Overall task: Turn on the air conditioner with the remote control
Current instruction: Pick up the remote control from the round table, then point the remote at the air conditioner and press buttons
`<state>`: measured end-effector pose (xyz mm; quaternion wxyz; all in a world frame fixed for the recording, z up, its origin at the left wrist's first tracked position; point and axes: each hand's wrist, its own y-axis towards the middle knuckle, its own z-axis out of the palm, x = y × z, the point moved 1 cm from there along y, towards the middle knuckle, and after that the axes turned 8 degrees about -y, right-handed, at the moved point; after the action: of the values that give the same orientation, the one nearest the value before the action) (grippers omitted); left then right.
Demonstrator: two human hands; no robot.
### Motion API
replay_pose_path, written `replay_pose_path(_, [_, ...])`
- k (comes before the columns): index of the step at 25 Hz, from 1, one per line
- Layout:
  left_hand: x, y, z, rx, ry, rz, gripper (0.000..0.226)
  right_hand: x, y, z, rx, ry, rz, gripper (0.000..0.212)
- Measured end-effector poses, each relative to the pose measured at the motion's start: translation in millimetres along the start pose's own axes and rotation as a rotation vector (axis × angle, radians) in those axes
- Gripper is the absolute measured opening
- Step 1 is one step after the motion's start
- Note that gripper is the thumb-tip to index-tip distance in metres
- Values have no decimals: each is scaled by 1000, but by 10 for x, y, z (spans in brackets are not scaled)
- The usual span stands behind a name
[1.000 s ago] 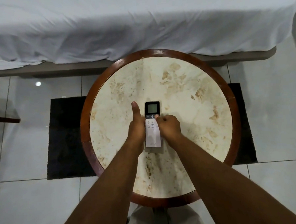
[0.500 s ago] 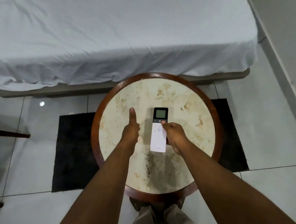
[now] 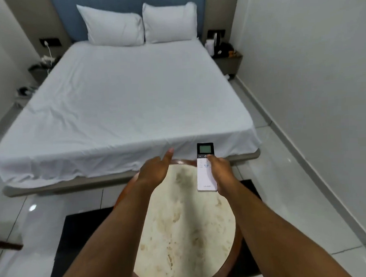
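Even, dim indoor light filled the room; a glare spot (image 3: 32, 207) shone on the floor tiles (image 3: 285, 164), and wide-angle distortion bowed the edges.

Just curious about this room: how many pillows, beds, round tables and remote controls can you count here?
Pillows: 2, one on the left and one on the right
Bed: 1
Round table: 1
Remote control: 1, held in the right hand
Total: 5
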<state>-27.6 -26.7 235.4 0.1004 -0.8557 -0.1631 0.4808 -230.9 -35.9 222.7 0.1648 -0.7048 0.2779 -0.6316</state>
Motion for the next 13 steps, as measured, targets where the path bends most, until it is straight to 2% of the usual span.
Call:
replay_pose_path(4, [-711, -46, -302, -172, 481, 354, 91, 755, -395, -384, -67, 41, -122, 24])
replay_pose_path(6, [-1054, -81, -436, -238, 643, 485, 95, 1087, -570, -552, -82, 52, -176, 23])
replay_pose_path(10, [-1826, -212, -639, -292, 658, 684, 110, 1705, -963, -892, -115, 130, -296, 20])
replay_pose_path(13, [-2506, -349, -772, -382, 637, 887, 110, 2185, -1311, -1218, -167, 166, -376, 20])
